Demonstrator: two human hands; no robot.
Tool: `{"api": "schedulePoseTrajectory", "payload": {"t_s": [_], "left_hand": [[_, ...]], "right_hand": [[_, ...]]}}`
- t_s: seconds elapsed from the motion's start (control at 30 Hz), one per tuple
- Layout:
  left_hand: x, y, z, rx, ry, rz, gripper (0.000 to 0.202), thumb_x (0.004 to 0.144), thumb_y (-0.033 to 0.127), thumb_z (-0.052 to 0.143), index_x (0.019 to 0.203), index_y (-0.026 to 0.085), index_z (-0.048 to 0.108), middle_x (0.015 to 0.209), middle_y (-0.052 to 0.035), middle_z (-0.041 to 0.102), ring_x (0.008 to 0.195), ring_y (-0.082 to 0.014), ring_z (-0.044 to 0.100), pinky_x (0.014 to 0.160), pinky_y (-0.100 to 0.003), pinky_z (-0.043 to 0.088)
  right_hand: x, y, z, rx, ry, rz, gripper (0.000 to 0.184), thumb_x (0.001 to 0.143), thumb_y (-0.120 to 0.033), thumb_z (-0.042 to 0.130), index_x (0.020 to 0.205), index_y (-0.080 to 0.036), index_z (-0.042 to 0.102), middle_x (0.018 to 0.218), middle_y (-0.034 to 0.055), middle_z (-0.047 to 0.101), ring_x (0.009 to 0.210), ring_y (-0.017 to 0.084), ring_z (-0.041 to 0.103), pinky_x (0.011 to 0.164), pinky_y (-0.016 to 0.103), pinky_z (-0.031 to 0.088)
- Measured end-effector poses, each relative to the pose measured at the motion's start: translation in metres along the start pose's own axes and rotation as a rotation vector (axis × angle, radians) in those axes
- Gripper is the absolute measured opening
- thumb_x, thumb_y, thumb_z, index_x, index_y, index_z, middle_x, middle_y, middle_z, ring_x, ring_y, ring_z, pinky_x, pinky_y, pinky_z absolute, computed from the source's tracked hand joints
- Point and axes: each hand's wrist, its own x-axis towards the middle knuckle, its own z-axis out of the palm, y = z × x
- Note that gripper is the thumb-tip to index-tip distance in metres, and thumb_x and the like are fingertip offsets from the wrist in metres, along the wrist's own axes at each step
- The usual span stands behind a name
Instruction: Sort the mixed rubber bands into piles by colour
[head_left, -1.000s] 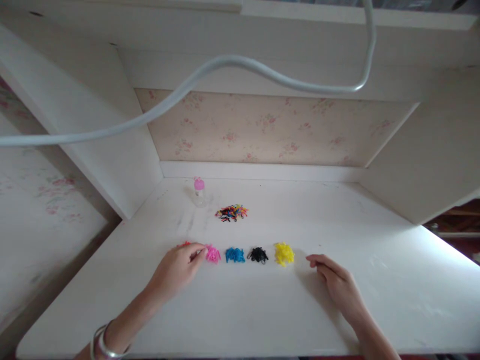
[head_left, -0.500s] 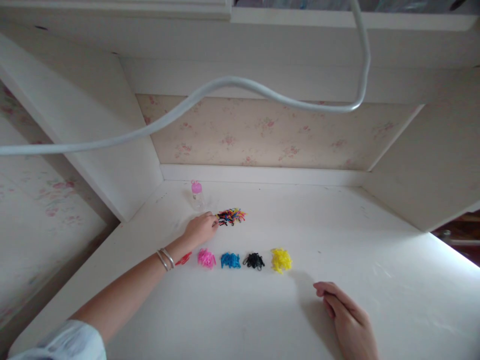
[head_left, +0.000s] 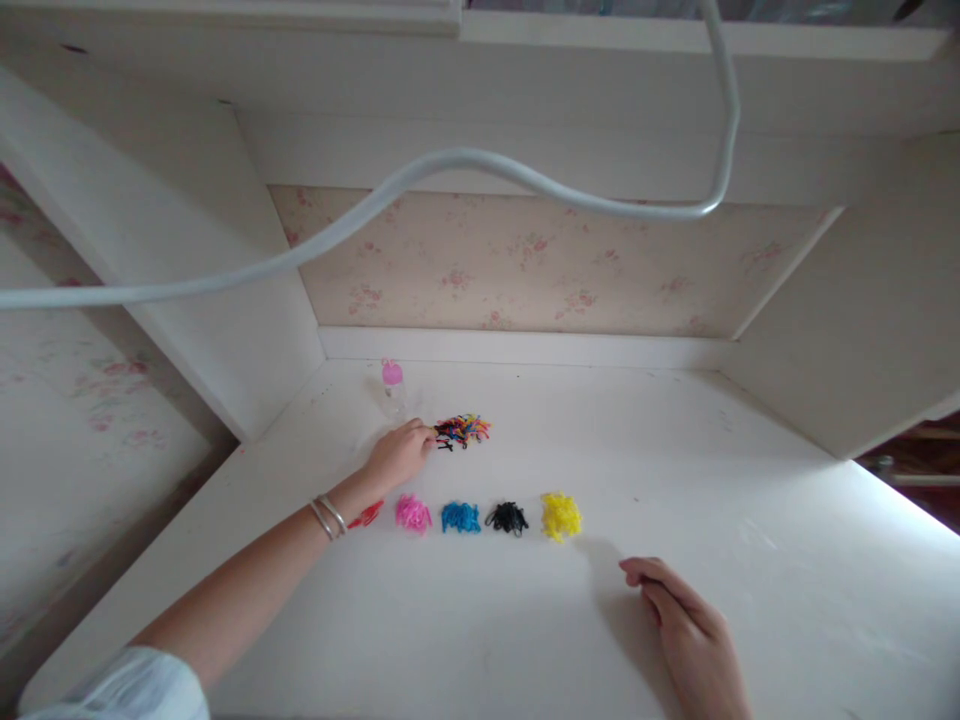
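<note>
My left hand (head_left: 401, 450) reaches to the left edge of a mixed pile of small coloured rubber bands (head_left: 466, 430). Its fingers are pinched together at the bands; what lies between the fingertips is hidden. Below that pile runs a row of sorted heaps: red bands (head_left: 366, 515) partly behind my left wrist, pink bands (head_left: 413, 513), blue bands (head_left: 460, 517), black bands (head_left: 508, 517) and yellow bands (head_left: 561, 516). To the right of the yellow heap, my right hand (head_left: 679, 625) hovers or rests with fingers curled and pressed together. Whether anything is in them cannot be seen.
A small clear bottle with a pink cap (head_left: 393, 385) stands behind my left hand. A white cable (head_left: 465, 160) crosses the upper view. White side panels (head_left: 832, 330) and a floral-papered back wall (head_left: 525, 265) bound the white desktop (head_left: 465, 640).
My right hand has shifted slightly left and up in the view. My left fingers stay at the mixed pile, with a few black bands at its near edge lying a little differently.
</note>
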Motion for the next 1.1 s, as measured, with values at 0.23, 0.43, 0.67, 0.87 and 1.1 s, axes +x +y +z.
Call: {"api": "schedulePoseTrajectory", "payload": {"t_s": [0.23,0.43,0.67,0.87,1.1], "left_hand": [[-0.026,-0.013,-0.018,-0.039,0.105,-0.037,0.023,0.09,0.027,0.042,0.089,0.021,0.064,0.097,-0.0032,0.062,0.085,-0.0152,0.062,0.076,-0.024,0.042],[-0.079,-0.032,-0.035,-0.064,0.166,-0.108,0.025,0.089,0.032,0.041,0.087,0.022,0.063,0.091,-0.0018,0.063,0.079,-0.0148,0.062,0.073,-0.024,0.044],[-0.137,-0.044,-0.023,-0.081,0.199,-0.199,0.025,0.089,0.034,0.04,0.088,0.022,0.062,0.093,-0.0014,0.064,0.077,-0.0156,0.063,0.072,-0.025,0.046],[-0.147,-0.047,-0.014,-0.103,0.241,-0.228,0.023,0.088,0.031,0.042,0.091,0.024,0.064,0.094,-0.0004,0.066,0.077,-0.0155,0.063,0.073,-0.024,0.046],[-0.162,-0.049,-0.013,-0.221,0.352,-0.241,0.026,0.089,0.038,0.042,0.093,0.022,0.062,0.091,-0.0014,0.066,0.073,-0.0143,0.06,0.068,-0.023,0.044]], "right_hand": [[0.0,0.0,0.001,-0.008,-0.001,0.013,0.023,0.075,-0.034,0.052,0.082,-0.021,0.069,0.081,0.0035,0.063,0.079,0.017,0.057,0.065,0.021,0.044],[-0.001,-0.014,0.004,-0.034,0.025,0.05,0.023,0.073,-0.037,0.055,0.08,-0.02,0.068,0.089,0.0041,0.065,0.067,0.014,0.054,0.054,0.02,0.043],[-0.003,-0.025,0.005,-0.054,0.048,0.111,0.032,0.071,-0.043,0.06,0.093,-0.02,0.067,0.086,0.0023,0.066,0.053,0.01,0.047,0.049,0.02,0.04],[-0.003,-0.031,0.01,-0.047,0.03,0.117,0.039,0.071,-0.048,0.061,0.098,-0.02,0.065,0.078,0.0012,0.064,0.058,0.011,0.05,0.052,0.019,0.042],[0.011,-0.077,0.033,-0.249,-0.15,-0.098,0.034,0.075,-0.049,0.057,0.09,-0.02,0.069,0.075,0.0029,0.065,0.057,0.013,0.053,0.051,0.022,0.043]]}}
